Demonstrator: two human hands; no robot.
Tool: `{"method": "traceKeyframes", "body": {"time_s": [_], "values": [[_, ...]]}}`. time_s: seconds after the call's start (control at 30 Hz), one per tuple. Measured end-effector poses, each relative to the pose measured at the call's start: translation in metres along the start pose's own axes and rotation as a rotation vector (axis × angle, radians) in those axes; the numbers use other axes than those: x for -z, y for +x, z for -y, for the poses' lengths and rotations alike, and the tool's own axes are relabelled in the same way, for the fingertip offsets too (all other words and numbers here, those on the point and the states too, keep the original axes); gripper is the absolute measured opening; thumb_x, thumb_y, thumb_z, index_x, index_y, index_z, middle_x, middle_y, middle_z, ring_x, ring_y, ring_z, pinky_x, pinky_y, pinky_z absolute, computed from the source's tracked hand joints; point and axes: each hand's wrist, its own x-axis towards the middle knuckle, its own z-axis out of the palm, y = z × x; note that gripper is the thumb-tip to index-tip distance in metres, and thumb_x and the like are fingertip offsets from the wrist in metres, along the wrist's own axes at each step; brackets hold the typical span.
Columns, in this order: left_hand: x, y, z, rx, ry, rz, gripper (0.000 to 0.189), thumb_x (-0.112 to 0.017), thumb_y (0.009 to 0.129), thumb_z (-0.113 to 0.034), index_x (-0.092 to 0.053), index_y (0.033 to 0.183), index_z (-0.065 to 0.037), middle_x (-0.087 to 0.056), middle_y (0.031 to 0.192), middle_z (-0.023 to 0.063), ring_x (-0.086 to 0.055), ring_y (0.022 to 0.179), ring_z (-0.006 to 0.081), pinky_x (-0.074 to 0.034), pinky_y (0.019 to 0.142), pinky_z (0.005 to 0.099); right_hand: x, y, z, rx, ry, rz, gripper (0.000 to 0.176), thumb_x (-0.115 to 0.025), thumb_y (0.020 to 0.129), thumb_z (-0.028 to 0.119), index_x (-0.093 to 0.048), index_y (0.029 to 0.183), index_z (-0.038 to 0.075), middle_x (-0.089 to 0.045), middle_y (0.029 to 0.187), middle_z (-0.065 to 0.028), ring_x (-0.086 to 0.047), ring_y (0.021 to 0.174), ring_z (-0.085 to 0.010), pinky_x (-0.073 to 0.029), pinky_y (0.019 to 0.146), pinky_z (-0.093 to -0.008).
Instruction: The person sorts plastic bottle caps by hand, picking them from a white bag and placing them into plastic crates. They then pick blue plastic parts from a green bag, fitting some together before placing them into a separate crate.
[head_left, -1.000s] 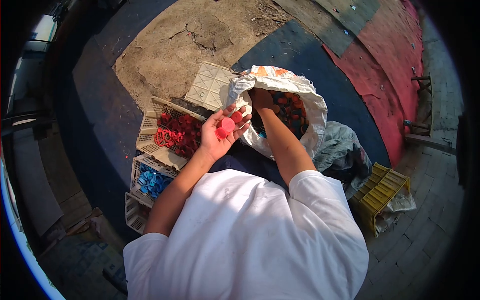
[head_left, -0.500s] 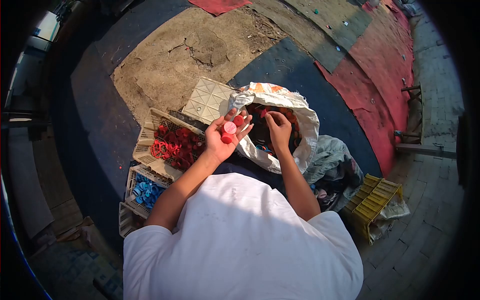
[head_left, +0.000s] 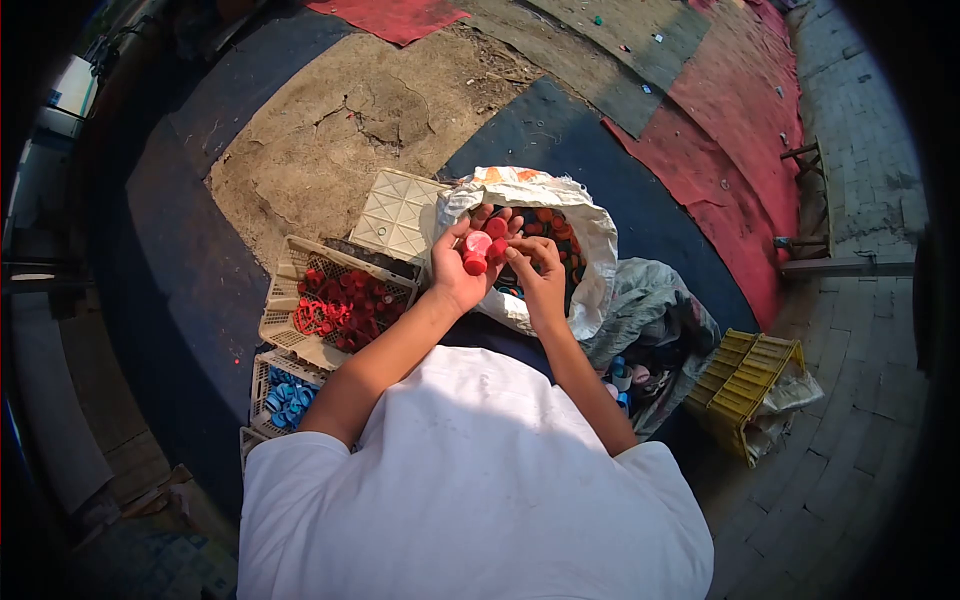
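Note:
My left hand (head_left: 457,280) is palm up over the left rim of a white woven sack (head_left: 598,275), with several red bottle caps (head_left: 478,243) cradled in its palm and fingers. One of these caps shows a paler pinkish face. Close against it, my right hand (head_left: 541,290) pinches a red bottle cap (head_left: 497,251) between thumb and fingers at the edge of that handful. Inside the open sack lie many dark, orange and bluish caps (head_left: 560,237), partly hidden by my hands.
Left of the sack, a beige crate (head_left: 277,312) holds red caps, and a smaller crate (head_left: 262,388) holds blue ones. Behind them lies a cream lattice panel (head_left: 395,215). On the right are an open grey-green sack (head_left: 648,285) and a yellow crate (head_left: 738,385).
My right hand has come left from over the sack's opening to my left hand, bringing a red cap. The left hand still holds its caps. The whole view has shifted slightly.

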Motion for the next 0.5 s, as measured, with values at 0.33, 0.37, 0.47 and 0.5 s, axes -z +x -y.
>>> {"method": "traceKeyframes", "body": {"time_s": [0.33,0.37,0.47,0.5], "values": [[-0.002,-0.005,0.015,-0.314,0.431,-0.009,0.040,-0.047,0.099,-0.025,-0.057,0.128,0.001,-0.061,0.133,0.0156,-0.056,0.129,0.0293,-0.041,0.113,0.0406,-0.045,0.005,0.004,-0.197,0.874,-0.033,0.053,-0.051,0.101,0.036,-0.048,0.145,0.005,-0.052,0.140,-0.0099,-0.049,0.130,-0.0212,-0.037,0.113,-0.0374],[-0.001,-0.007,0.017,-0.432,0.616,0.005,0.041,-0.047,0.099,-0.026,-0.057,0.129,0.000,-0.061,0.132,0.0143,-0.056,0.127,0.0263,-0.041,0.111,0.0381,-0.051,0.011,0.000,-0.251,0.911,-0.031,0.052,-0.051,0.101,0.036,-0.051,0.141,0.004,-0.055,0.136,-0.0097,-0.052,0.127,-0.0218,-0.039,0.111,-0.0376],[-0.008,-0.022,0.014,-0.665,0.865,0.002,0.046,-0.046,0.100,-0.025,-0.053,0.135,0.003,-0.058,0.133,0.0137,-0.053,0.127,0.0222,-0.038,0.112,0.0352,-0.069,0.021,0.008,-0.344,0.966,0.002,0.053,-0.053,0.100,0.039,-0.056,0.137,0.001,-0.062,0.130,-0.0105,-0.058,0.121,-0.0229,-0.043,0.108,-0.0382],[-0.011,-0.026,0.011,-0.729,0.843,-0.018,0.046,-0.045,0.100,-0.025,-0.052,0.135,0.004,-0.058,0.133,0.0147,-0.053,0.128,0.0230,-0.038,0.113,0.0357,-0.075,0.020,0.012,-0.364,0.974,0.019,0.054,-0.053,0.099,0.040,-0.057,0.136,0.001,-0.063,0.128,-0.0109,-0.060,0.119,-0.0232,-0.045,0.107,-0.0384]]}}
